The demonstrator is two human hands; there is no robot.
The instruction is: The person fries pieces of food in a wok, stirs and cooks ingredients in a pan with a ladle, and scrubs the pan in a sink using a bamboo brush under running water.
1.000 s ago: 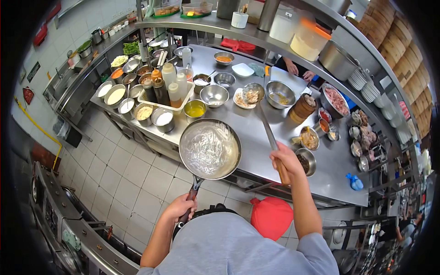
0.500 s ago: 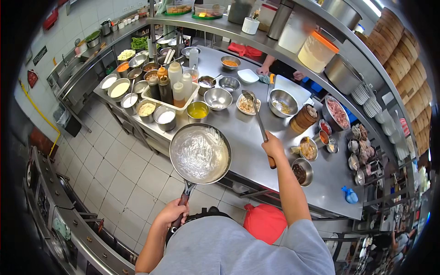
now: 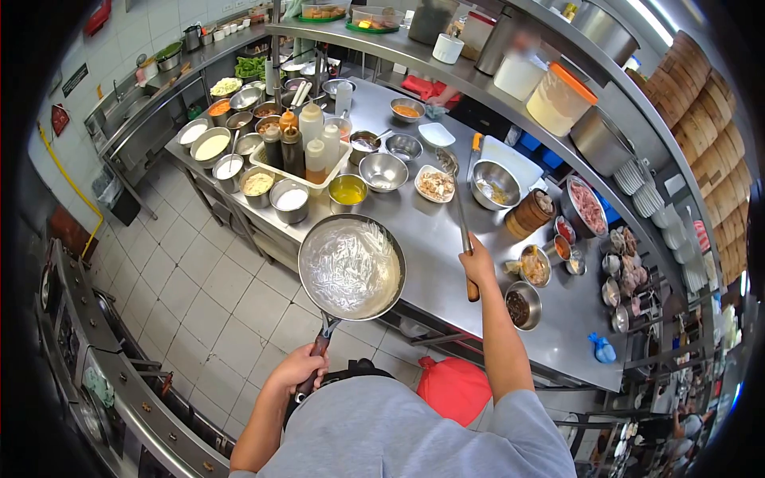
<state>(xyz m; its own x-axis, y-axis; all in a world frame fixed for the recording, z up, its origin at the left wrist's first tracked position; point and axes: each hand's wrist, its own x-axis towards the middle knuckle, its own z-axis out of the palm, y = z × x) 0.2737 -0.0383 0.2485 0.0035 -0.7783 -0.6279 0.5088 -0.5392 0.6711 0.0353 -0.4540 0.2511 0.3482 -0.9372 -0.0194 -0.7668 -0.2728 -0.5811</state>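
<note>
My left hand (image 3: 301, 368) is wrapped around the dark handle of a frying pan (image 3: 351, 267), held level in front of the counter's edge. White noodle-like strands in a pale, creamy liquid lie in the pan. Over the counter, my right hand (image 3: 476, 265) grips a wood-handled ladle (image 3: 462, 211), its metal bowl pointing away from me. The ladle's bowl hangs near a white dish of chopped pale pieces (image 3: 435, 185) and a steel bowl (image 3: 496, 185). A steel pot of yellow liquid (image 3: 348, 191) stands just beyond the pan.
Squeeze bottles (image 3: 311, 127) crowd a white bin among pots of ingredients at the left. A knife (image 3: 476, 147) lies by a white cutting board (image 3: 514, 163). Another person's hand (image 3: 444, 97) shows under the shelf (image 3: 478, 80). A stove (image 3: 103, 374) stands at lower left.
The ladle's bowl has swung right, off the dish of chopped pieces, and my right hand is slightly lower. The other person's hand has drawn back. The pan is nearly unchanged.
</note>
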